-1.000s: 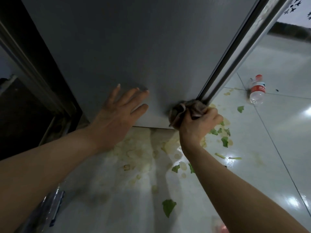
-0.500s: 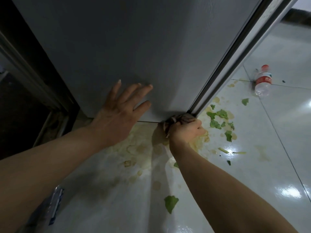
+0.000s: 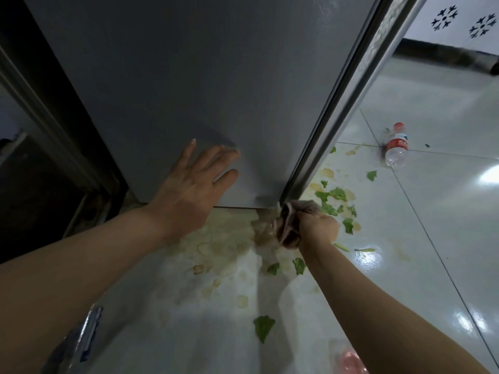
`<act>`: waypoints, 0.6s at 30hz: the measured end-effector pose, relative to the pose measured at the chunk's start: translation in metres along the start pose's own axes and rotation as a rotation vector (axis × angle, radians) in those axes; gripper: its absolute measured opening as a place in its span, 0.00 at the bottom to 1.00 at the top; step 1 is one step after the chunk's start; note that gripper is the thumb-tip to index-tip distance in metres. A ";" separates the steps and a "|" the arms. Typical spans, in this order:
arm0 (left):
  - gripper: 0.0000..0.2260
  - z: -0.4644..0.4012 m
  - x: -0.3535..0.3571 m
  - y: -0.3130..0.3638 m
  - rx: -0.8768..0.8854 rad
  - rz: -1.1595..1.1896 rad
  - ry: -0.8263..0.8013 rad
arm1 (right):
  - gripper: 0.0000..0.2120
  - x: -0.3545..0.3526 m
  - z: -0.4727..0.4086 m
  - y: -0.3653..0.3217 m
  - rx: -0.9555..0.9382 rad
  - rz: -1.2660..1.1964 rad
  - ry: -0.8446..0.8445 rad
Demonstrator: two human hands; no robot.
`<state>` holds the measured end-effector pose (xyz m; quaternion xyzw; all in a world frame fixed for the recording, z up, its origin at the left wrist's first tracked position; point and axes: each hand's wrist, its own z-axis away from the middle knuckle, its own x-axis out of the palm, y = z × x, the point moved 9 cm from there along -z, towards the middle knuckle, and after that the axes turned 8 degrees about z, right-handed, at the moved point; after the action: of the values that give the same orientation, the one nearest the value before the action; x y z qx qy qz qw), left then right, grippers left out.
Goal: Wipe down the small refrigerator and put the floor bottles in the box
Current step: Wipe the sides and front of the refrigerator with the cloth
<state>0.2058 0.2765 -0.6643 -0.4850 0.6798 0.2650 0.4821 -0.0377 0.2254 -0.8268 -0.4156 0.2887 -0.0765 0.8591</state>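
The small grey refrigerator [image 3: 205,76] fills the upper middle of the head view, its side panel facing me. My left hand [image 3: 191,184] presses flat against the lower part of that panel, fingers spread. My right hand [image 3: 318,228] grips a bunched brownish cloth [image 3: 289,225] at the fridge's bottom front corner, right by the floor. A clear plastic bottle [image 3: 395,147] with a red cap and red label lies on the floor tiles to the right, apart from both hands.
Green leaf scraps [image 3: 334,197] and yellowish spill stains [image 3: 224,244] cover the white tiles in front of the fridge. One larger leaf [image 3: 263,326] lies nearer me. A dark cabinet opening [image 3: 40,184] is at left. A clear packet [image 3: 81,338] lies bottom left.
My right hand has slid the cloth down the fridge's front corner edge to floor level. My left hand has stayed pressed on the panel.
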 end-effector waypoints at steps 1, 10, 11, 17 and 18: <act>0.19 -0.003 0.001 0.002 0.005 0.001 -0.009 | 0.07 -0.007 -0.003 -0.005 -0.042 -0.012 0.043; 0.22 -0.032 0.022 0.016 0.067 0.001 0.054 | 0.24 0.031 -0.026 -0.022 -0.352 0.297 -0.071; 0.23 -0.034 0.024 0.014 0.062 -0.009 0.068 | 0.23 0.032 -0.027 -0.026 -0.415 0.336 -0.054; 0.22 -0.035 0.030 0.008 0.066 0.005 0.091 | 0.25 0.048 -0.029 -0.033 -0.539 0.481 -0.044; 0.22 -0.035 0.030 0.008 0.069 0.003 0.083 | 0.25 0.048 -0.030 -0.034 -0.537 0.479 -0.041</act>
<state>0.1823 0.2387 -0.6784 -0.4777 0.7086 0.2219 0.4695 -0.0114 0.1657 -0.8359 -0.5483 0.3706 0.2139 0.7185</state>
